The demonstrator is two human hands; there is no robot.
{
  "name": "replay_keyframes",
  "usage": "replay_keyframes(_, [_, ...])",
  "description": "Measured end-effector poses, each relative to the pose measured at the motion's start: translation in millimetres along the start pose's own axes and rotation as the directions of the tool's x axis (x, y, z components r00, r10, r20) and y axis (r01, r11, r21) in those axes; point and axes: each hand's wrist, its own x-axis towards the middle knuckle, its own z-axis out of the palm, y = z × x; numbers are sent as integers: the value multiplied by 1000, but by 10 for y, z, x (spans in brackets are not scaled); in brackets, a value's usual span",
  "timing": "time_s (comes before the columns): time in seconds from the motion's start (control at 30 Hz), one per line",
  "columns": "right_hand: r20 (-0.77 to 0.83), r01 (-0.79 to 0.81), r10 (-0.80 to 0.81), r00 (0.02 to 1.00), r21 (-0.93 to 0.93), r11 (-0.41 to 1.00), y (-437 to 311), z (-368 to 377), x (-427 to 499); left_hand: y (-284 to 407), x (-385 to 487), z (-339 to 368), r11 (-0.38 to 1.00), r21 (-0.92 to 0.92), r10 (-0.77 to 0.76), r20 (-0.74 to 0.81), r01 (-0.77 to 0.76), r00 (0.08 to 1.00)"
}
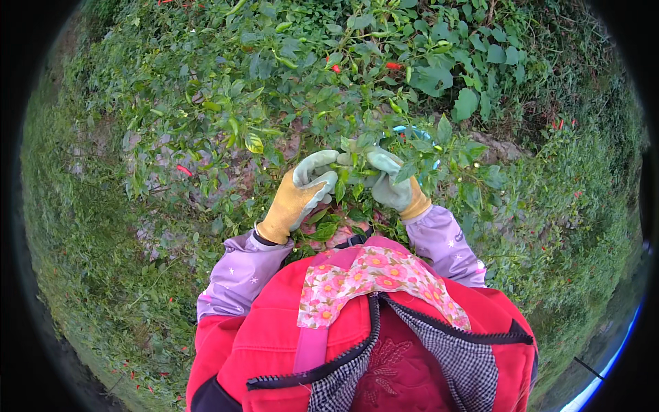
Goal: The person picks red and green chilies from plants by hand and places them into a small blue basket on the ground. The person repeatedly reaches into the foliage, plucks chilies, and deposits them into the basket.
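My left hand (304, 190), in a yellow glove with a grey-green coated palm, is at a chili plant (360, 170), its fingers curled and fingertips beside a stem and small green chilies (337, 166). Facing it from the other side is my right hand (394, 180), gloved alike. Leaves cover part of its fingers, and it touches the same sprig. What either hand grips between its fingertips is hidden by foliage. Just beyond my right hand, the light-blue rim of a container (419, 133) shows through the leaves, with something red by it.
Dense chili plants surround me, bearing green chilies (285, 62) and red chilies (184, 170). Broad-leaved vines (466, 103) grow at the upper right. Pale ground (499, 148) shows between plants. Leafy branches (324, 232) press close to my floral apron or strap (381, 268).
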Motion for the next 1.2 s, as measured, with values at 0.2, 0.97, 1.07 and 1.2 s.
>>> replay_keyframes(0.2, [-32, 67, -87, 996, -399, 915, -5, 86, 62, 48, 91, -8, 999, 26, 28, -131, -25, 991])
replay_keyframes(0.97, [-257, -70, -22, 966, -343, 937, 67, 94, 323, -209, 238, -137, 799, -597, 24, 152, 73, 988])
replay_keyframes(1.07, [-89, 29, -104, 991, -608, 793, -10, 43, 310, -168, 251, -231, 779, -625, 44, 138, 52, 989])
replay_keyframes(1.2, [84, 179, -316, 945, -942, 284, -68, 34, 261, 56, 291, -373, 765, -643, 86, 53, -32, 995])
